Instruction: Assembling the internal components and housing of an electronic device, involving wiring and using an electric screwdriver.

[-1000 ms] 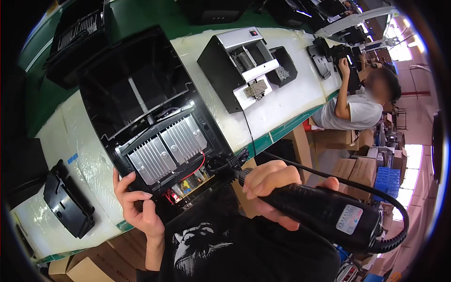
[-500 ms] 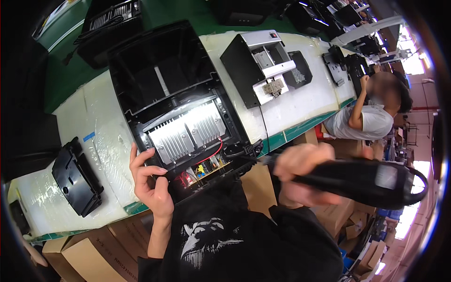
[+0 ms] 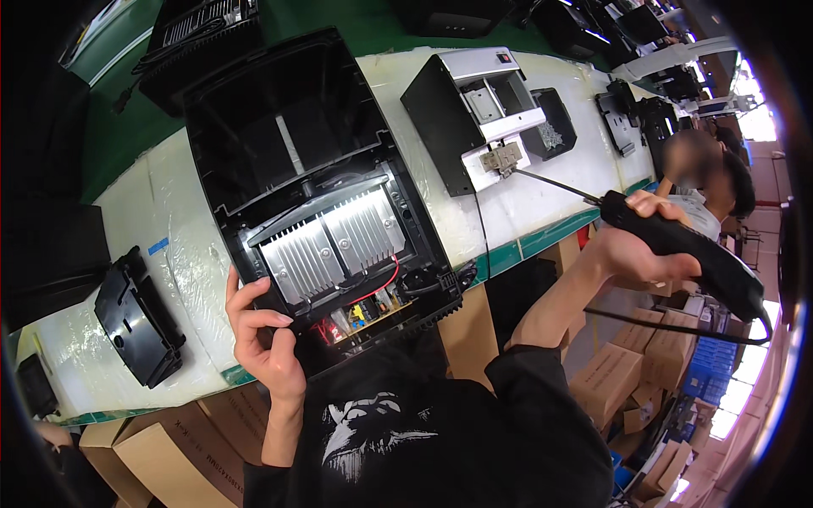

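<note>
An opened black plastic casing (image 3: 292,110) lies on the bench in front of me. Two silver finned heat sinks (image 3: 330,250) sit in its near half, beside a circuit board (image 3: 364,317) with red wires. My left hand (image 3: 264,339) holds the casing's near left corner, fingers bent against its edge. Out to the right, my right hand (image 3: 644,245) is wrapped round a black electric screwdriver (image 3: 690,254). Its long thin bit reaches the metal outlet block (image 3: 501,158) of a black and white screw feeder (image 3: 449,118). Whether a screw is on the tip is too small to tell.
A dark tray of small screws (image 3: 552,131) stands right of the feeder. Another black plastic part (image 3: 140,322) lies on the left. Cardboard boxes (image 3: 182,449) stand below the bench. A co-worker (image 3: 703,178) sits at the far right. The screwdriver's cord (image 3: 669,328) hangs beneath my right arm.
My right hand has carried the screwdriver from beside the casing, up and to the right, bringing its bit to the screw feeder. My left hand has stayed at the casing's corner.
</note>
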